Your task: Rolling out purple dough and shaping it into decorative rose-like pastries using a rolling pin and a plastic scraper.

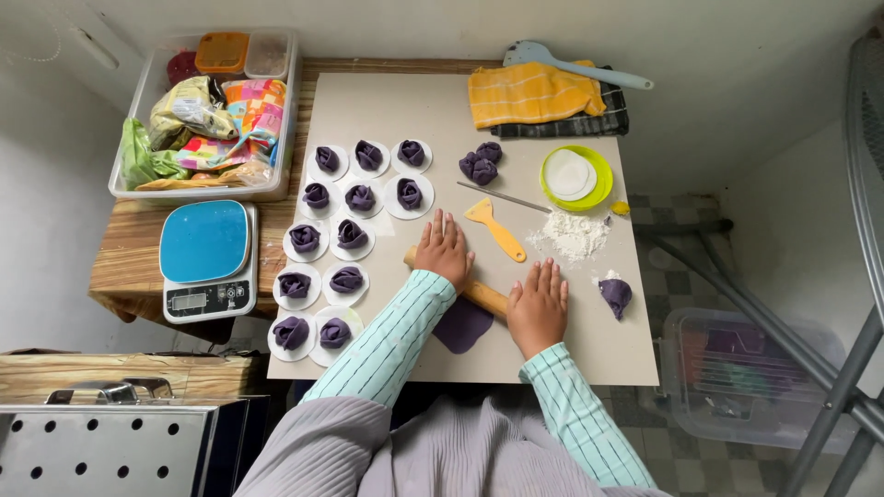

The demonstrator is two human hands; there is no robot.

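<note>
1. Blue-topped kitchen scale (208,258) sits at the far left on a wooden surface, below a clear plastic tub (138,101) of coloured packets.
2. Purple dough buns (333,235), 12 of them, each folded and pleated, rest on round white paper discs in staggered rows on the left part of the pale board (396,110) that covers the counter.
3. Left hand (444,250) lies palm down, fingers spread flat, on the left end of the wooden rolling pin (483,296).
4. Beneath the pin, between the 2 forearms near the front edge of the board, lies the flattened purple dough piece (461,327): smooth, thin, matt, dark violet, roughly round, its upper edge hidden under the pin.
5. Right hand (538,306) presses palm down on the right end of the same pin, fingers extended and slightly fanned. Both sleeves are mint green with thin stripes.
6. Above the hands lie 2 or 3 purple dough lumps (481,164), a thin metal stick (505,198) and a yellow plastic scraper (495,228).
7. Further right sit a heap of white flour (573,235), a green-rimmed dish (600,189) holding white discs, and 1 pinched purple dough piece (615,296).
8. At the back edge lie a yellow cloth (529,92) and a pale blue spoon (571,63).
</note>
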